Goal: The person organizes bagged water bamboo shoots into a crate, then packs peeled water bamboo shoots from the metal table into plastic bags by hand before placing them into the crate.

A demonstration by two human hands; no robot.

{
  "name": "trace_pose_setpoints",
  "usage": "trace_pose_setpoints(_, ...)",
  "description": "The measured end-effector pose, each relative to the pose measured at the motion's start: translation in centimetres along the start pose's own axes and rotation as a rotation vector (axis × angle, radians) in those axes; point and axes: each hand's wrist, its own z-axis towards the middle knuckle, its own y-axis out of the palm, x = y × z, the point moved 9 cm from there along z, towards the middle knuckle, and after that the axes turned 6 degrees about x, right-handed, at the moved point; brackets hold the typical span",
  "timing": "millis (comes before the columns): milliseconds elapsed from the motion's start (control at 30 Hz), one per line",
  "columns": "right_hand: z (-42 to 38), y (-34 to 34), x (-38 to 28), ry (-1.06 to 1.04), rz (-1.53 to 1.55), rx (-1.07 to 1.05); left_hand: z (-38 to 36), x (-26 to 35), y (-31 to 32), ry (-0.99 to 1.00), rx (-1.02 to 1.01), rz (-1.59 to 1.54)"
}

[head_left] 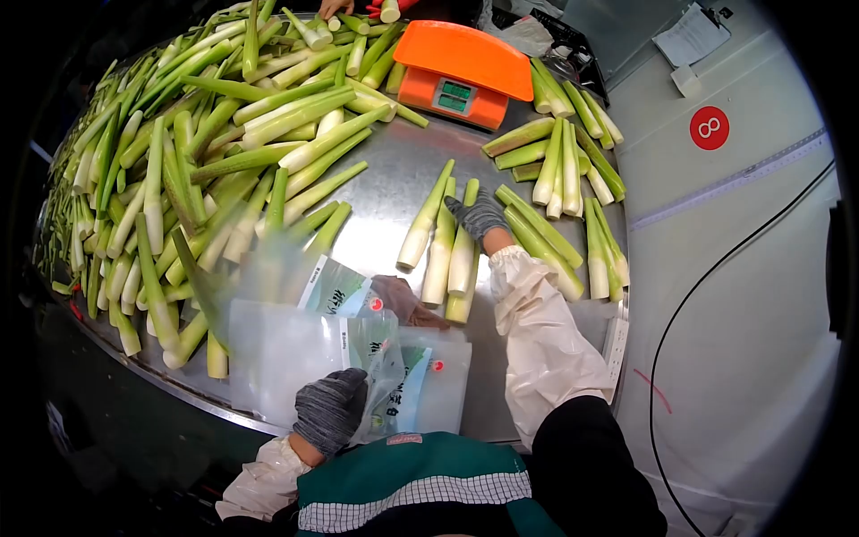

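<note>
My left hand (pixel 331 410), in a grey knit glove, is closed on the edge of a clear printed plastic bag (pixel 371 358) at the front of the metal table. More printed bags (pixel 447 362) lie flat beneath it, and a blurred sheet of clear plastic shows to the left. My right hand (pixel 480 217), also gloved, has its fingers around the green upper end of a water bamboo shoot (pixel 461 259). That shoot lies in a small group of several, white ends toward me. Just left of it is another water bamboo shoot (pixel 416 234); part of the grip is hidden.
A big heap of water bamboo shoots (pixel 215 152) covers the left side. An orange scale (pixel 465 63) stands at the back, with more shoots (pixel 559 170) in groups to the right. Another person's hand (pixel 335 7) is at the far edge. A black cable (pixel 684 313) hangs along the right wall.
</note>
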Motion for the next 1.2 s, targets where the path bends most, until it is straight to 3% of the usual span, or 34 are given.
trace_pose_setpoints(33,-0.4,-0.4,-0.8,-0.021,-0.046,0.052,0.2,0.2,0.1,-0.001,-0.001,-0.003)
trace_pose_setpoints(100,-0.9,0.5,-1.5,0.003,-0.105,-0.045,0.4,0.6,0.3,0.012,-0.035,-0.017)
trace_pose_setpoints(200,-1.7,-0.3,-1.4,0.177,-0.109,0.067,0.2,0.0,0.6,0.009,-0.035,-0.022)
trace_pose_setpoints(433,-0.9,-0.4,-1.6,0.22,-0.073,0.092,0.0,-1.7,0.5,-0.018,-0.015,-0.043)
trace_pose_setpoints(700,2.0,0.1,-0.7,0.09,-0.133,0.075,0.0,-1.5,1.0,0.019,-0.053,-0.082)
trace_pose_setpoints(800,5.6,-0.7,0.1,-0.021,-0.063,0.171,-0.2,-2.2,0.8,-0.007,-0.049,-0.091)
trace_pose_setpoints(967,7.1,-2.8,-1.9,-0.106,0.268,0.073,0.0,-2.6,1.1,-0.043,-0.087,-0.079)
trace_pose_setpoints(1033,8.2,-1.0,-2.7,-0.062,0.379,-0.18,0.1,-2.8,1.4,-0.054,-0.115,-0.066)
trace_pose_setpoints(1100,9.4,0.5,-2.6,-0.041,0.424,-0.221,0.2,-2.8,1.4,-0.058,-0.115,-0.067)
trace_pose_setpoints(1167,12.7,1.6,-1.6,-0.038,0.264,-0.031,0.5,-2.8,1.5,-0.057,-0.118,-0.07)
trace_pose_setpoints(1200,9.1,0.3,-4.6,0.078,-0.152,-0.048,0.6,-2.8,1.6,-0.052,-0.115,-0.07)
